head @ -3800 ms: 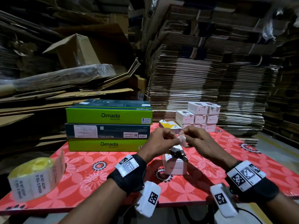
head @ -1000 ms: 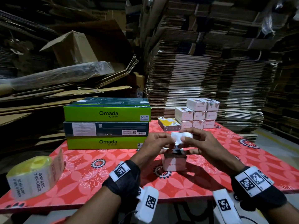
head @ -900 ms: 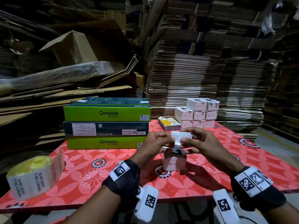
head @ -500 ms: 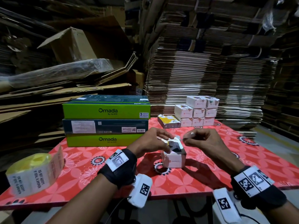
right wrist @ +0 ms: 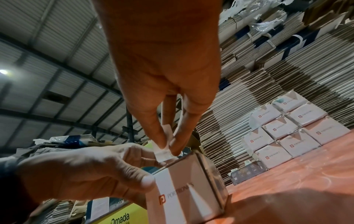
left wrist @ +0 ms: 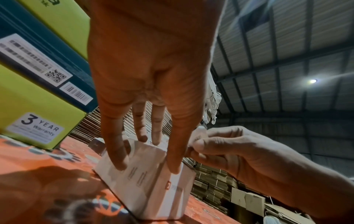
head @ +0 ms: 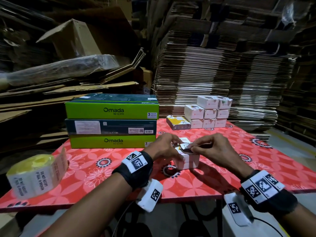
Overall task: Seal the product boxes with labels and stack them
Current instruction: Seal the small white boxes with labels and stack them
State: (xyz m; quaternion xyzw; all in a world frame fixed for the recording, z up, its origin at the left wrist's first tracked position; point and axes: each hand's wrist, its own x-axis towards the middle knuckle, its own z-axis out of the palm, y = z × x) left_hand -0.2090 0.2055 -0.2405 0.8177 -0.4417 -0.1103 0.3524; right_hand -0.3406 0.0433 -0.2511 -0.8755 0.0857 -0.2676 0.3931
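My left hand (head: pixel 164 147) steadies a small white product box (head: pixel 188 162) standing on the red floral counter (head: pixel 213 182), fingers (left wrist: pixel 116 151) clamped on its upper sides. My right hand (head: pixel 213 147) pinches a white label (right wrist: pixel 164 153) between thumb and forefinger at the box's top edge. Sealed boxes (head: pixel 209 113) sit stacked at the counter's far side; a label roll (head: pixel 34 175) lies at left.
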